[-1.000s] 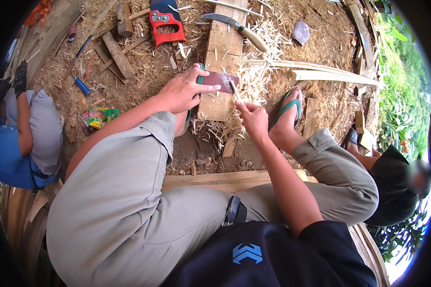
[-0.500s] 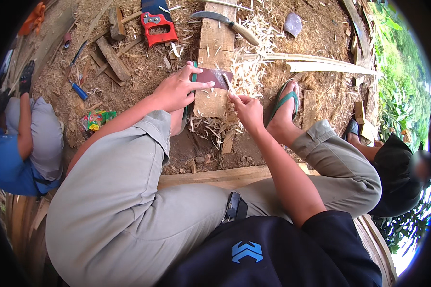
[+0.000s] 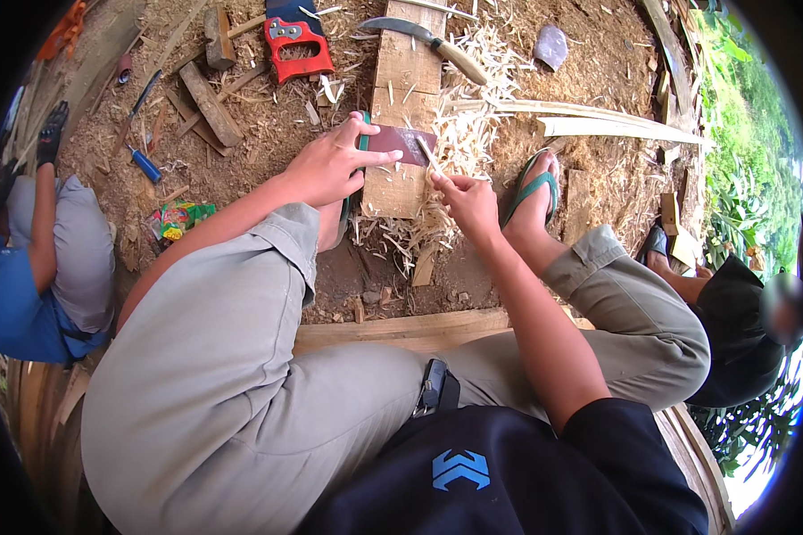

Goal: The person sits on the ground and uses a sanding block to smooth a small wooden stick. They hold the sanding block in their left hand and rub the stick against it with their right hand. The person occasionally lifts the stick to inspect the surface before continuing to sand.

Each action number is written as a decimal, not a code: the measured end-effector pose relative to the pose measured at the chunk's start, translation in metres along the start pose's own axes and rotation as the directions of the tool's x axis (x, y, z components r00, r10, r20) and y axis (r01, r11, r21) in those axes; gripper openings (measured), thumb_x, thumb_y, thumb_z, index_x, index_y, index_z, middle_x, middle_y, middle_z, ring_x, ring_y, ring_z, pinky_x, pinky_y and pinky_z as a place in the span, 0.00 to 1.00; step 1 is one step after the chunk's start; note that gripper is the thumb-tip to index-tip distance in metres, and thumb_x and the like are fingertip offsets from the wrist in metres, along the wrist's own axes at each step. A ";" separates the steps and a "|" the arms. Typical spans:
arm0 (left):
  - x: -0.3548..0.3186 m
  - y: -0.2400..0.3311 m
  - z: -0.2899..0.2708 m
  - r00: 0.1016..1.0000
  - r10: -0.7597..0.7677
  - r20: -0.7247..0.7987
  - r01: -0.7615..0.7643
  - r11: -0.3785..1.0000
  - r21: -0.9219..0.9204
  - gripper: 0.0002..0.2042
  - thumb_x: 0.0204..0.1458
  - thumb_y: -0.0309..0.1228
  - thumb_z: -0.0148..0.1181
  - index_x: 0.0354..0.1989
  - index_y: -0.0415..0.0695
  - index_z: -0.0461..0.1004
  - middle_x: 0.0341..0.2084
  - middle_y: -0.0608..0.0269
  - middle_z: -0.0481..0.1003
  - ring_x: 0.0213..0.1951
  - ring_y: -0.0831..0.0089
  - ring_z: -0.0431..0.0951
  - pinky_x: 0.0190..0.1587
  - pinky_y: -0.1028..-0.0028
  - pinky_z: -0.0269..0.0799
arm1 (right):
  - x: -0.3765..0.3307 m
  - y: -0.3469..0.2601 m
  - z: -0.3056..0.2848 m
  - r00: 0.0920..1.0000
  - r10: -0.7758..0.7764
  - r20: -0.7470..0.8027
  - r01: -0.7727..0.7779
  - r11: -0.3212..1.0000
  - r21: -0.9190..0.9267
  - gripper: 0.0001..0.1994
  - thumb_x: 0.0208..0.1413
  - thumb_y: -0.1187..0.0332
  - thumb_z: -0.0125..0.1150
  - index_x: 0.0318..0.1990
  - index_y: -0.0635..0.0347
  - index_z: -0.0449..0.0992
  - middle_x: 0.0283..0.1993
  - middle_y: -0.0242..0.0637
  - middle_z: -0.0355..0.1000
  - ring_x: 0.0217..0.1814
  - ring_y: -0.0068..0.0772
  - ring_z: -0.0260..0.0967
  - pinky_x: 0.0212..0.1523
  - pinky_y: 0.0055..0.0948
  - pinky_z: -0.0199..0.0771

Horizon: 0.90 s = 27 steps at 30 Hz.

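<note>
On plank point(image 3: 393, 193): dk-red sandpaper point(image 3: 393, 140), dusty.

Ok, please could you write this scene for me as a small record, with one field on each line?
Left hand: fingers spread, fingertips on a reddish-brown sheet
Right hand: pinching a thin stick, its far end over the sheet
Support: wooden plank, under the sheet
Knife: curved knife, lying across the plank beyond the sheet
Saw: red-handled saw, on the ground left of the plank
Debris: pale shavings, mostly right of the plank
Others: person in blue at left, person in black at right
</note>
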<state>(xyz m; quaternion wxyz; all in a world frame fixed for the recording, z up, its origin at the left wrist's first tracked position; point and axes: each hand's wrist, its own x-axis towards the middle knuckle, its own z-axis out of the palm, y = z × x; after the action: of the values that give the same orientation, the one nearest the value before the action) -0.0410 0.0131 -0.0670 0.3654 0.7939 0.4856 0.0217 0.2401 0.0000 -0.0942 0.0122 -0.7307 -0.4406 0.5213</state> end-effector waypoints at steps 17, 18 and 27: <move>-0.002 -0.006 0.007 0.997 0.047 -0.059 -0.046 0.999 0.029 0.30 0.50 0.24 0.62 0.61 0.72 0.77 0.65 0.57 0.61 0.68 0.54 0.65 0.67 0.58 0.70 | -0.010 0.010 0.006 0.999 0.044 0.023 -0.045 0.998 0.035 0.24 0.58 0.45 0.69 0.39 0.61 0.87 0.23 0.30 0.76 0.23 0.19 0.71 0.27 0.25 0.71; -0.001 -0.007 0.003 0.998 0.034 -0.052 -0.033 0.999 0.023 0.30 0.50 0.24 0.62 0.61 0.72 0.77 0.65 0.56 0.61 0.68 0.54 0.65 0.68 0.58 0.69 | -0.003 0.008 0.007 0.999 0.033 0.018 -0.033 0.999 0.030 0.23 0.58 0.45 0.69 0.40 0.60 0.87 0.23 0.31 0.76 0.24 0.21 0.72 0.29 0.28 0.72; -0.005 -0.007 0.007 0.996 0.047 -0.079 -0.042 0.997 0.060 0.29 0.50 0.24 0.62 0.61 0.71 0.78 0.64 0.56 0.62 0.68 0.54 0.66 0.66 0.58 0.71 | -0.009 0.008 0.011 0.998 0.048 0.034 -0.049 0.998 0.046 0.22 0.59 0.47 0.69 0.40 0.61 0.87 0.23 0.30 0.76 0.23 0.18 0.70 0.27 0.25 0.70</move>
<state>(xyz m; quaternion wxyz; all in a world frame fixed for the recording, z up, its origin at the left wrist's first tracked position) -0.0463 0.0074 -0.0751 0.3217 0.8132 0.4826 0.0478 0.2360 -0.0152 -0.0960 0.0093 -0.7321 -0.4105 0.5435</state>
